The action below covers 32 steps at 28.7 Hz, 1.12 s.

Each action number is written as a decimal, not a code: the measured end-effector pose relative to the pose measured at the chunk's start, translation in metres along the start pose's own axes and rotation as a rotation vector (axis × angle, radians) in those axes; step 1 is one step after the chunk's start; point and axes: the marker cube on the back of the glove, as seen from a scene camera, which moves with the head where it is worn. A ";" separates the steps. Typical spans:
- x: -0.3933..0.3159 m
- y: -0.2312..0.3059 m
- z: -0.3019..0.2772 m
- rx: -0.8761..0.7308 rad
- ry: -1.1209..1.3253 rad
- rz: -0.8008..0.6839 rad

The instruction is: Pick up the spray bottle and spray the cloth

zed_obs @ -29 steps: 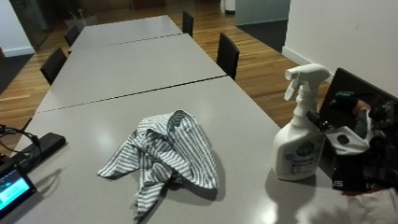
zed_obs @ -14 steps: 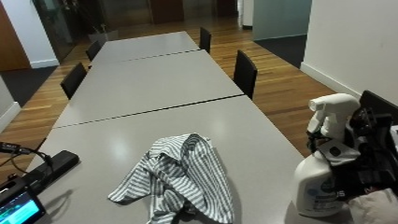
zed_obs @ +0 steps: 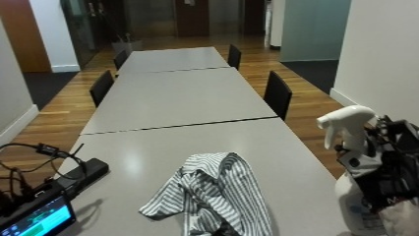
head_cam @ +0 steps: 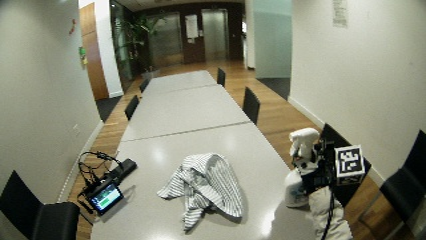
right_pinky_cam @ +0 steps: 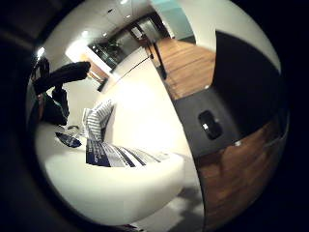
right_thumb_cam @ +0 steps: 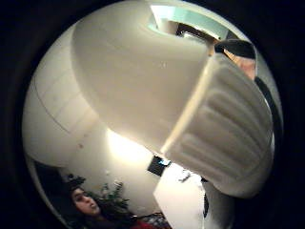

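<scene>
At table edge, gloved right hand (zed_obs: 386, 169) grips spray bottle (zed_obs: 350, 147); fingers partly hidden.

No wording can be read: print on the white plastic spray bottle (zed_obs: 359, 196) label and the small lit screen (head_cam: 106, 197) is illegible.
</scene>
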 end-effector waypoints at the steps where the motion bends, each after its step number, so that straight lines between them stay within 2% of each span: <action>1: 0.004 0.003 -0.004 0.003 0.079 0.001; 3: 0.004 -0.001 -0.008 -0.007 0.290 -0.034; 8: -0.037 -0.042 0.021 -0.129 0.858 -0.276; 13: -0.083 -0.059 0.052 -0.137 1.230 -0.462; 16: -0.097 -0.067 0.071 -0.137 1.323 -0.559; 21: -0.101 -0.067 0.083 -0.143 1.322 -0.580; 25: -0.104 -0.070 0.081 -0.115 1.207 -0.508; 28: -0.108 -0.073 0.073 -0.101 0.997 -0.368; 32: -0.113 -0.077 0.063 -0.090 0.564 -0.167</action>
